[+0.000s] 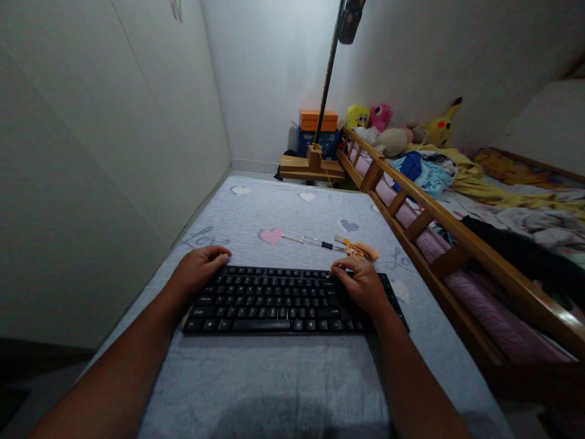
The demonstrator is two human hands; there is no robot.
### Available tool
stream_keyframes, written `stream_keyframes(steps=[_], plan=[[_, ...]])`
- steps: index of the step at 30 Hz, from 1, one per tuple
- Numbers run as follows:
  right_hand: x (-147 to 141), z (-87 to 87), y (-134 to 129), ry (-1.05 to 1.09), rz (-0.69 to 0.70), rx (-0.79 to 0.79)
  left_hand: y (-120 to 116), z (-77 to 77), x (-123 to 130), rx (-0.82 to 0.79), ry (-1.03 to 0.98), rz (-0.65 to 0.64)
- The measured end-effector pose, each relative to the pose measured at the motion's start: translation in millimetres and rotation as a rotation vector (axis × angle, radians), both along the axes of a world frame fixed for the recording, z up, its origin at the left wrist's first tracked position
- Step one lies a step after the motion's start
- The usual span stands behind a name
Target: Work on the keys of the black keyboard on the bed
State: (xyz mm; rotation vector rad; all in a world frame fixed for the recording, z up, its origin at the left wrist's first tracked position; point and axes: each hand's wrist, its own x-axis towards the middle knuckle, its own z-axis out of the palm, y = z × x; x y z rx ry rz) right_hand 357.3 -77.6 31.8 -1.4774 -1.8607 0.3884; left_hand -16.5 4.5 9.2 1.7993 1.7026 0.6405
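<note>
A black keyboard (269,305) lies flat on the bed-like surface before me, its long side towards me. At its upper left corner, my left hand (201,268) rests with curled fingers and the thumb against the edge. My right hand (359,283) is over the right part of the keys, thumb and forefinger pinched together. A small whitish tip shows at the pinch, too small to name. Beyond the keyboard lie a wire tool with a black grip (326,245), a small yellowish brush-like item (342,240) and a crumpled orange cloth (363,250).
A patterned light blue sheet (274,378) covers the surface. Along the right runs a wooden bed rail (425,213), with clothes and plush toys (381,116) behind it. A wooden stand with a pole (313,164) and stacked boxes (319,121) are at the far end. White cupboard doors (150,122) stand left.
</note>
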Motion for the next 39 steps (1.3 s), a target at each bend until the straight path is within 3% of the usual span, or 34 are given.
stream_keyframes(steps=[22,39], plan=[[10.9,5.0,-1.3,-0.009,-0.027,-0.032,1.0,-0.1,-1.4,0.001,-0.024,-0.005],[9.6,-6.9,3.6,0.017,-0.082,0.062,3.0,-5.3,-4.0,0.001,0.004,-0.003]])
